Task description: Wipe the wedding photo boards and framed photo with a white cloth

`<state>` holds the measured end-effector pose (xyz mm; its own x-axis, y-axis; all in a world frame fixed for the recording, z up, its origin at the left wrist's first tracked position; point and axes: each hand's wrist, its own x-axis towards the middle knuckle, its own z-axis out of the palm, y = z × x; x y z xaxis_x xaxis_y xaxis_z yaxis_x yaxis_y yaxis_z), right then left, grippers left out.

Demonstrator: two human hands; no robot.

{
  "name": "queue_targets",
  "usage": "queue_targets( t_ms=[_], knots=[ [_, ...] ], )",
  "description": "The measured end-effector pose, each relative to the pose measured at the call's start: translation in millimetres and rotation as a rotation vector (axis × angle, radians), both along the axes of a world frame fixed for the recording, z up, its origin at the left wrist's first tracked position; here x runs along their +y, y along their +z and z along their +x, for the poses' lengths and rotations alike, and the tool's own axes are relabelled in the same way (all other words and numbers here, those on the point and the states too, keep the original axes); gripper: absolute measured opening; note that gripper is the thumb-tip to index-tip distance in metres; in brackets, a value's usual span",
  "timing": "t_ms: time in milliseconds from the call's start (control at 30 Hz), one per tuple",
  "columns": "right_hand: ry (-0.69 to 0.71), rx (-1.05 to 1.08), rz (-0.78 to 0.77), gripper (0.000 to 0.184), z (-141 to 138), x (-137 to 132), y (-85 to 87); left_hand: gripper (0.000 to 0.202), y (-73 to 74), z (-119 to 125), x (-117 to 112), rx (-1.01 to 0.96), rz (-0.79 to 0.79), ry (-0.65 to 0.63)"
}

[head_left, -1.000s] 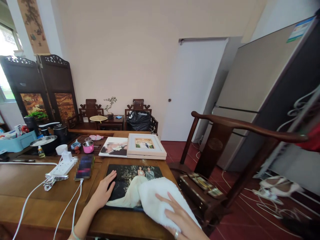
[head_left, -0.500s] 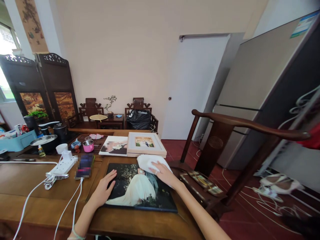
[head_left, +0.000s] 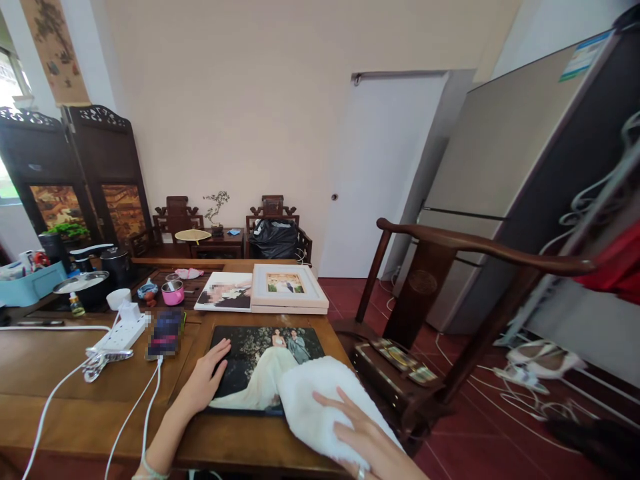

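A dark wedding photo panel (head_left: 239, 363) lies flat on the wooden table (head_left: 120, 393), showing two people, one in a long pale gown. My left hand (head_left: 204, 379) rests flat along the panel's left edge, fingers stretched and holding nothing. Over the panel's lower right part lies a fluffy white cloth (head_left: 309, 387), which hides that corner and hangs toward the table's near right edge. My right hand (head_left: 355, 427) presses on the cloth and grips it, fingers spread over its top.
Behind the panel lie a white picture frame (head_left: 320, 300) and a flat photo print (head_left: 215, 300). To the left are a phone (head_left: 165, 333) on a charging cable, a power strip (head_left: 125, 333) and a pink cup (head_left: 173, 293). A wooden chair (head_left: 420, 287) stands at the right.
My right hand has drawn the white cloth from the panel's upper right edge down toward me, uncovering the two people's upper bodies. My left hand has stayed at the left edge.
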<state>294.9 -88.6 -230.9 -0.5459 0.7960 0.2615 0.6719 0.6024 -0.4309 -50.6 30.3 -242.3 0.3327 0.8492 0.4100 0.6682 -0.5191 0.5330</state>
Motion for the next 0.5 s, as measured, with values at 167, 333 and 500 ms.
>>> queue_targets(
  t_ms=[167, 333, 500],
  knots=[
    [-0.159, -0.005, -0.133, 0.038, -6, 57, 2.9, 0.038, 1.1, 0, 0, 0.020, -0.008, -0.008],
    [-0.306, 0.049, -0.204, 0.053, -16, 138, 6.0, 0.038, 2.0, 0, -1, 0.009, -0.002, -0.009],
    [-0.324, 0.059, -0.178, 0.052, -22, 160, 7.2, 0.038, -0.8, -1, 0, -0.001, 0.013, 0.002]
  ],
)
